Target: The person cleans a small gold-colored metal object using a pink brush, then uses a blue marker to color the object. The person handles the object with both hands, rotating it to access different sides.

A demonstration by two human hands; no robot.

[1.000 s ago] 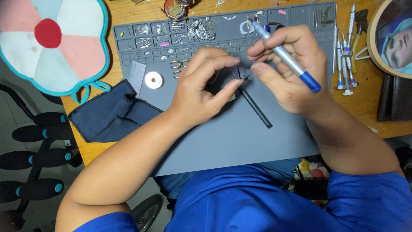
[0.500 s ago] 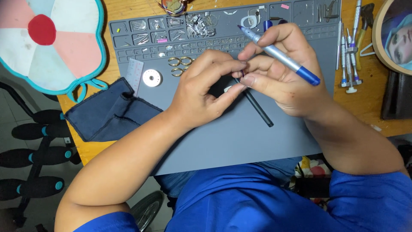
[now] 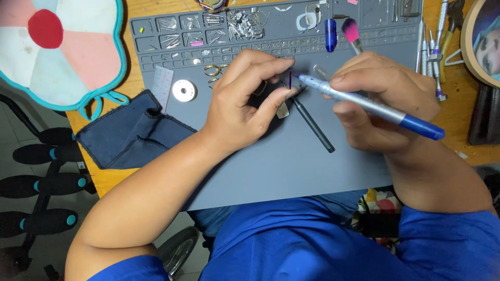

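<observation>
At the far left, a round fabric cushion in pink, white and red panels with a teal border lies on the wooden desk, and below it sits a folded dark blue cloth that overlaps the left edge of a large grey silicone work mat. On the mat near that edge lie a small clear plastic ruler and a flat silver metal disc, with two small brass-coloured rings just beside them under the mat's rows of moulded compartments. The person's left hand is curled over the middle of the mat, thumb and fingers pinched shut around a small dark part, mostly hidden in the grip, whose kind cannot be told. A thin black rod-shaped tool lies slanted on the mat just right of that hand. The right hand is closed in a writing grip on a slim silver pen-like tool with a blue cap end, its fine tip pointed left and meeting the pinched part at the left fingertips. Behind the hands, a small blue capsule-shaped vial and a pink-bristled brush rest near the top of the mat. Along the mat's right edge a row of slender silver precision screwdrivers lies side by side, and at the far right a round wooden-framed mirror stands on the desk.
</observation>
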